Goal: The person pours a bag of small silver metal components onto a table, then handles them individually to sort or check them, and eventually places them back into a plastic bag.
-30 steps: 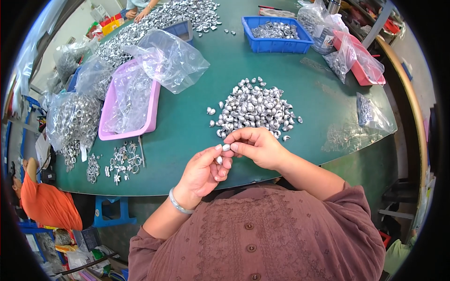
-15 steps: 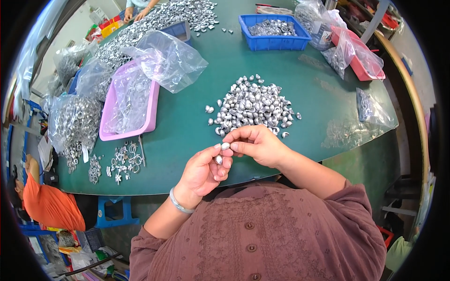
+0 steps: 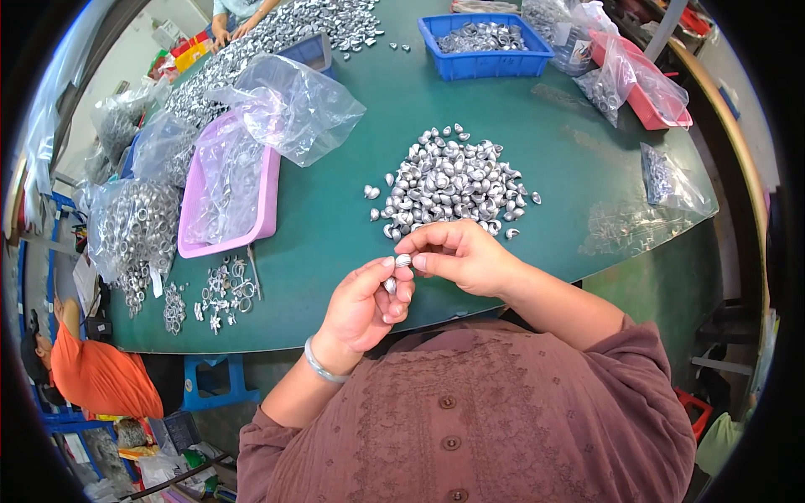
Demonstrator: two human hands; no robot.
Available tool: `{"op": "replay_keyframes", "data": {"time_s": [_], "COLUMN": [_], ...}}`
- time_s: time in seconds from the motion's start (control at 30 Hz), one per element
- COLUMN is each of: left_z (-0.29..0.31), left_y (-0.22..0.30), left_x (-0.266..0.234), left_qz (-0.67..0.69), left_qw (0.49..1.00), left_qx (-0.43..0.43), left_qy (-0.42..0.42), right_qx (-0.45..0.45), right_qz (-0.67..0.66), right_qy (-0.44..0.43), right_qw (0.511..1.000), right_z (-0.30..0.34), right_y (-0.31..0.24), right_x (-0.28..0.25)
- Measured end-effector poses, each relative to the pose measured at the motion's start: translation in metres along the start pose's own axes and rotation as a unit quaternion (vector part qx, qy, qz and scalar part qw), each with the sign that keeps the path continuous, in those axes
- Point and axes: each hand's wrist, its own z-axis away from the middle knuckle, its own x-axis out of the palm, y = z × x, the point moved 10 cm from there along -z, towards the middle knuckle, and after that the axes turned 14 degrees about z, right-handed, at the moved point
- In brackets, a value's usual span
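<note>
Between the fingertips of both hands is a small silvery shell-shaped metal piece (image 3: 403, 261). My left hand (image 3: 362, 303) is closed, pinching that piece with thumb and finger, and a second silvery piece (image 3: 390, 285) sits against its curled fingers. My right hand (image 3: 466, 260) grips the first piece from the other side with thumb and forefinger. Just beyond my hands lies a heap of similar rounded, hollow silvery pieces (image 3: 453, 180), with a few strays around its edge.
A pink tray (image 3: 270, 197) with a plastic bag stands at left, near bagged metal rings (image 3: 138, 222) and loose ring parts (image 3: 225, 289). A blue tray (image 3: 495, 65) of metal pieces is at the back. A pink-red tray (image 3: 662, 109) stands right. Other people work at far left and left.
The piece between my fingertips has turned slightly and now shows a ridged or striped face. My hands stay in nearly the same place; the view has shifted slightly.
</note>
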Motion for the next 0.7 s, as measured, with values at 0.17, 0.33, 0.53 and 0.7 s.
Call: {"op": "replay_keyframes", "data": {"time_s": [0.17,0.33,0.53,0.7], "left_z": [0.001,0.002,0.002,0.003], "left_y": [0.006,0.009,0.011,0.013], "left_x": [0.002,0.001,-0.003,-0.004], "left_qz": [-0.072,-0.105,-0.151,-0.174], "left_qw": [0.996,0.993,0.985,0.979], "left_qx": [0.039,0.049,0.068,0.079], "left_qy": [0.017,0.029,0.052,0.064], "right_qx": [-0.014,-0.064,-0.102,-0.114], "right_qz": [0.043,0.096,0.131,0.15], "right_qy": [-0.015,-0.023,-0.024,-0.027], "right_qw": [0.999,0.993,0.986,0.982], "right_z": [-0.002,-0.003,-0.003,-0.003], "right_y": [-0.002,-0.013,-0.018,-0.017], "right_x": [-0.001,-0.001,0.0,0.001]}}
